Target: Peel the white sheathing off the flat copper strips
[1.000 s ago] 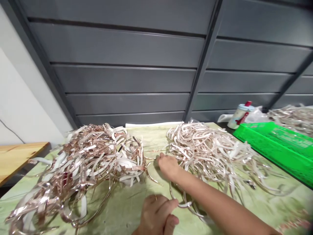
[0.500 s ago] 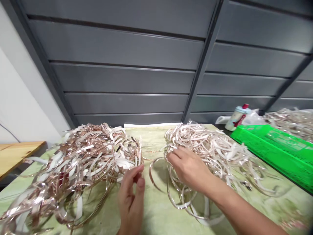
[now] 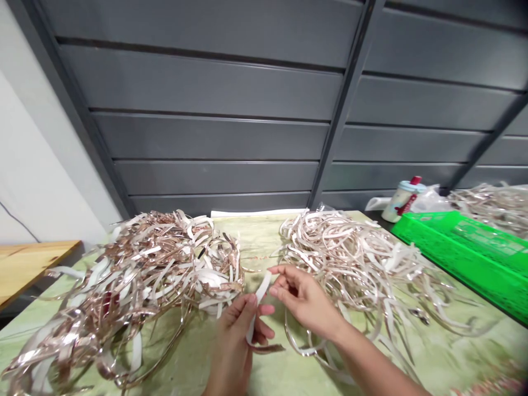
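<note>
Between my two hands is a curled strip [image 3: 263,288], white on one face and shiny rose-gold on the other. My left hand [image 3: 243,324] grips it between thumb and fingers, its lower end curling out beneath them. The fingertips of my right hand [image 3: 303,300] pinch its upper end. To the left lies a tangled heap of rose-gold and white strips [image 3: 157,269]. A second heap of paler strips [image 3: 338,247] lies just behind and to the right of my right hand, with loose loops trailing toward me.
A green plastic basket [image 3: 466,247] stands on the right, beside a cup with a blue lid [image 3: 402,201]. More strips [image 3: 495,203] lie behind the basket. A grey panelled wall [image 3: 223,137] rises behind the table [image 3: 264,231]; a wooden surface [image 3: 33,261] is at far left.
My right hand has come away from the right heap toward my left hand with a strip. My left hand, empty before, has closed on that strip.
</note>
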A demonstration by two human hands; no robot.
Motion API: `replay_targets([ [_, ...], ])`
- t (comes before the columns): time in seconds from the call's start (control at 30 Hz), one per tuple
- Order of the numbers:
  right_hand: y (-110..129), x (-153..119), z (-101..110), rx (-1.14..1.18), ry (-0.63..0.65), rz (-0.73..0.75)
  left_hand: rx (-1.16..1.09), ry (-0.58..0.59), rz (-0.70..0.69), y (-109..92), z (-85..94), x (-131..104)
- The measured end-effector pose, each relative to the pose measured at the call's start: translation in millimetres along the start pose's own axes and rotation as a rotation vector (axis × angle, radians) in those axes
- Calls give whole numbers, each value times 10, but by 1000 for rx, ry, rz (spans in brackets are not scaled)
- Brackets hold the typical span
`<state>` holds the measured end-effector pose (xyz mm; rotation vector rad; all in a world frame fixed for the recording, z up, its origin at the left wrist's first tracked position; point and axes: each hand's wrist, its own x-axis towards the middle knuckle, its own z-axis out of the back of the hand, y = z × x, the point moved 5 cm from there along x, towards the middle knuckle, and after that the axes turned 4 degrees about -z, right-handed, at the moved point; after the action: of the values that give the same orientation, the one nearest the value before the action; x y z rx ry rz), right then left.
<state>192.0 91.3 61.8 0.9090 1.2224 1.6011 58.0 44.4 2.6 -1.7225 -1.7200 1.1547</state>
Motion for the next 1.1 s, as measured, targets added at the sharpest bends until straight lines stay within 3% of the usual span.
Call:
replay_targets([
  [0.17, -14, 17, -105, 153, -10, 0, -18, 4, 45, 30, -19, -14],
  [0.43, -34, 7, -144, 115, -43, -13, 33, 10, 52, 41, -27, -54],
  [0.67, -89, -19, -140, -20, -83, 39, 283, 132, -77, -5, -49, -51],
  [0.83, -131, -50, -166, -179, -128, 94, 346, 139, -183, -16, 0, 28],
  [1.0, -136, -47, -220, 34, -58, 37, 256, 145, -105, 36, 35, 81],
  [1.1, -93, -100, -117, 124, -112, 10, 158, 84, -120, 22, 73, 97],
])
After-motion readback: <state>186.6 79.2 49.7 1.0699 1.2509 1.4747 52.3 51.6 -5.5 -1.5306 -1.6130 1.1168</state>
